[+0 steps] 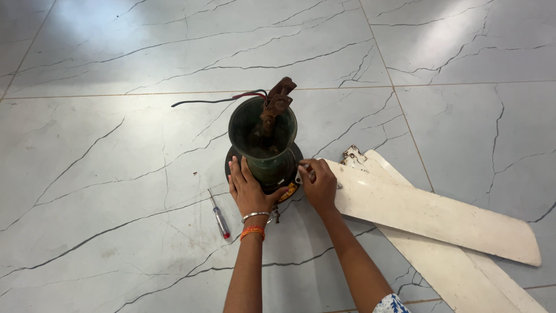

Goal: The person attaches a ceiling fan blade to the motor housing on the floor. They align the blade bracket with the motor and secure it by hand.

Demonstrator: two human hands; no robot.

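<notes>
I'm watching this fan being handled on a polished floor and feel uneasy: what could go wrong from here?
The fan motor stands upright with only the left hand steadying it, so it might tip. The right hand works at the blade root, where fingers could get pinched. The loose wires and the screwdriver on the floor could snag or roll underfoot.

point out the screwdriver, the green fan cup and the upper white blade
screwdriver (219,217): head view, on its shaft near the red handle.
green fan cup (263,152): head view, on its outer wall.
upper white blade (428,217): head view, on its flat middle.
</notes>
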